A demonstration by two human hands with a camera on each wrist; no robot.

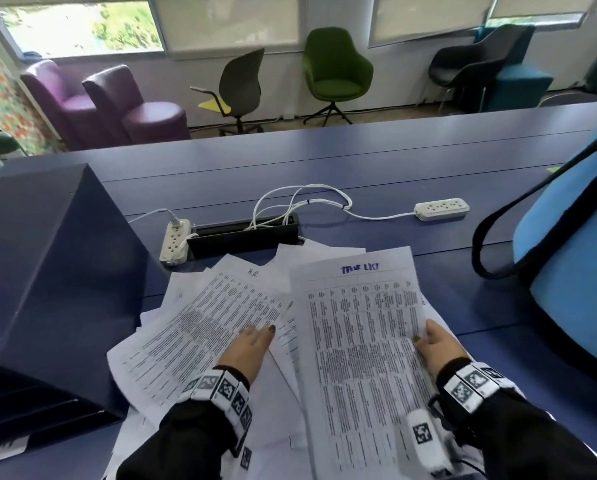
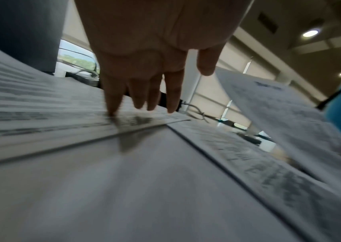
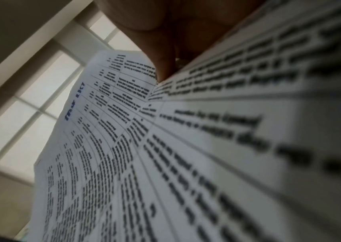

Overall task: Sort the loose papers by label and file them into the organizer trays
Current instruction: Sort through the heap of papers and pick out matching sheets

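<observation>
At the desk's left edge I see the dark organizer (image 1: 47,271), its trays (image 1: 30,407) opening toward the near edge, so filing means a short reach left. Next comes the fanned pile of loose papers (image 1: 200,327) at the middle of the near edge; my left hand (image 1: 248,348) lies flat on it, fingers (image 2: 113,98) straight and spread, probably to pin the pile while one sheet comes off. A faint handwritten mark heads one sheet, too small to read. Right of that, my right hand (image 1: 439,344) pinches the right edge of a lifted sheet (image 1: 359,341), thumb (image 3: 163,65) on the printed face, tilted up so its blue handwritten label reads "TASK LIST". A blue bag (image 1: 567,271) sits at the right edge.
</observation>
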